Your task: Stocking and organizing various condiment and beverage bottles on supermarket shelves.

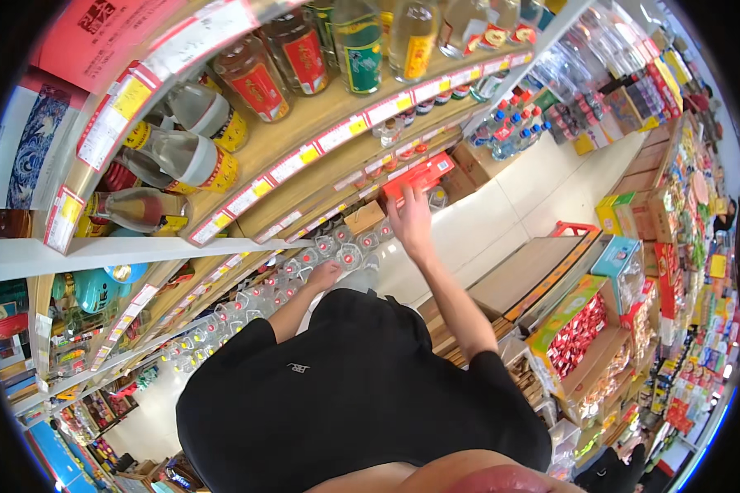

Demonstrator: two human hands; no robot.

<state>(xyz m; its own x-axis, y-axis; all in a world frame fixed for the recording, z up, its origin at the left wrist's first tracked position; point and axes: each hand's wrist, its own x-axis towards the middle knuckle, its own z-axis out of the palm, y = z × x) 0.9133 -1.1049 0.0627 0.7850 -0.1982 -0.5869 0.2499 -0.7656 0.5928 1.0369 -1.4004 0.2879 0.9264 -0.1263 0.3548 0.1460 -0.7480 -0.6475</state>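
My right hand (411, 223) reaches forward to a flat red box (424, 175) low beside the shelf, its fingers over the near end of the box. The thumb lies by the box's near edge, and the underside of the grip is hidden. My left hand (325, 275) is lowered among large clear plastic jugs (348, 256) with red caps, its fingers partly curled. No object shows in it. Beyond the red box stands an open brown carton (468, 167). A smaller cardboard box (365, 217) sits between the jugs and the lower shelf.
Wooden shelves with price strips (308, 153) curve along the left, holding glass bottles (256, 80), some lying on their sides. Bottled water packs (509, 130) stand on the tiled floor (468, 225). At right are a large flat carton (533, 271) and a box of red-wrapped sweets (578, 336).
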